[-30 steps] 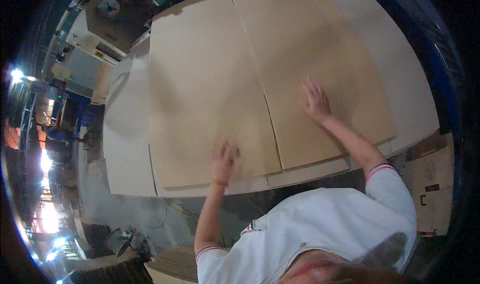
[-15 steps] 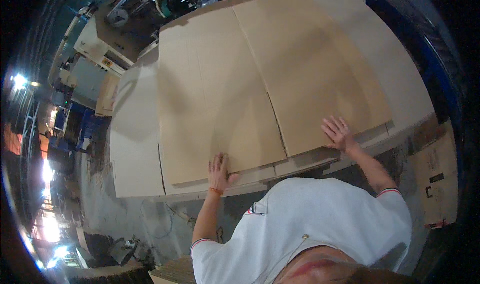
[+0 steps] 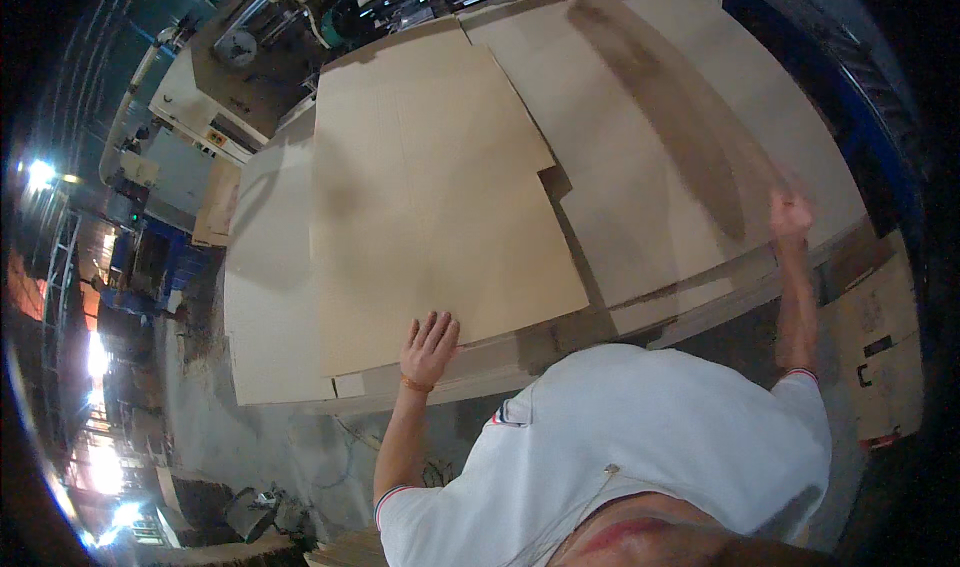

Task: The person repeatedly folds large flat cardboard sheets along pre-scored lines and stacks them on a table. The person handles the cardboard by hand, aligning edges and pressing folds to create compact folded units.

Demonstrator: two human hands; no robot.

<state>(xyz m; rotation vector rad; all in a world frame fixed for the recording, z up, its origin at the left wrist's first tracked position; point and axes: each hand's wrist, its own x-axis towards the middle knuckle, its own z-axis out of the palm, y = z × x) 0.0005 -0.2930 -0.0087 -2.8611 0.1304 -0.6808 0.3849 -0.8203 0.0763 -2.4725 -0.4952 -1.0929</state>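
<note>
1. Left hand (image 3: 430, 345): laid flat, palm down, fingers spread apart, on the near edge of the left cardboard sheet (image 3: 430, 197). It grips nothing. An orange band sits on the wrist.
2. Right hand (image 3: 790, 212): raised at the right edge of the right cardboard sheet (image 3: 660, 137), at the near right corner. The hand is motion-blurred; whether its fingers are apart or closed on the sheet edge cannot be determined.
3. Left cardboard sheet: large, tan, lying flat on top of the stack (image 3: 270, 317). Its near edge is under the left hand. Its right edge overlaps the right cardboard sheet near the middle of the stack.
4. Right cardboard sheet: same tan colour, lying to the right of the left sheet and reaching farther away. A dark shadow band runs along it from far to near.
5. Stack: paler sheets project beyond the left sheet on the left side and along the near edge, where several layered edges are visible.
6. Person: white short-sleeved shirt (image 3: 640, 437) with striped cuffs, standing at the near side of the stack.
7. Surroundings: machinery (image 3: 300, 7) at the far left; grey floor (image 3: 270, 447) at the near left; a flattened printed carton (image 3: 880, 347) at the near right.
</note>
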